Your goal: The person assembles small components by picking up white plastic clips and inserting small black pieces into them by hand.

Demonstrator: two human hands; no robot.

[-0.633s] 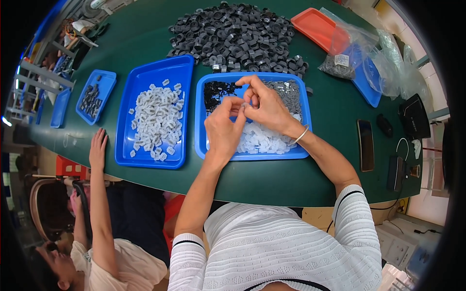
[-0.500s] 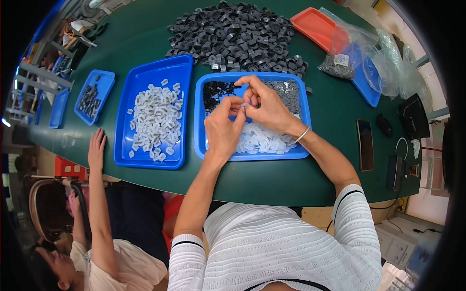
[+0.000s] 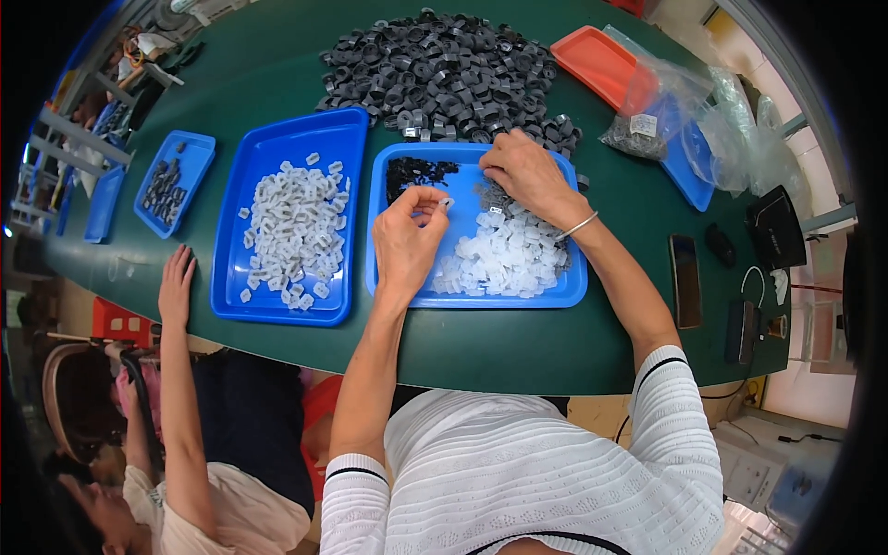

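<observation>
My left hand (image 3: 407, 240) pinches a small whitish plastic piece (image 3: 447, 203) with a dark spot on it, above the light-blue tray (image 3: 416, 301). My right hand (image 3: 534, 178), fingers bent and pressed together, reaches down to the small grey parts (image 3: 490, 196) at the tray's far right; whatever its fingertips grip is hidden. In the same tray lie small black parts (image 3: 416, 173) at the far left and a heap of translucent white pieces (image 3: 504, 254) near the front. The blue tray (image 3: 231, 291) on the left holds many similar whitish pieces (image 3: 296, 227).
Behind the trays is a big pile of dark grey ring-like parts (image 3: 439, 74). An orange tray (image 3: 597, 60), plastic bags (image 3: 731, 139) and a phone (image 3: 685, 277) lie to the right. A co-worker's hand (image 3: 177, 282) rests on the table edge at left, near a small blue tray (image 3: 199, 176).
My hands, together over the tray before, are now apart. The left has moved slightly left with the whitish piece; the right has gone right to the grey parts.
</observation>
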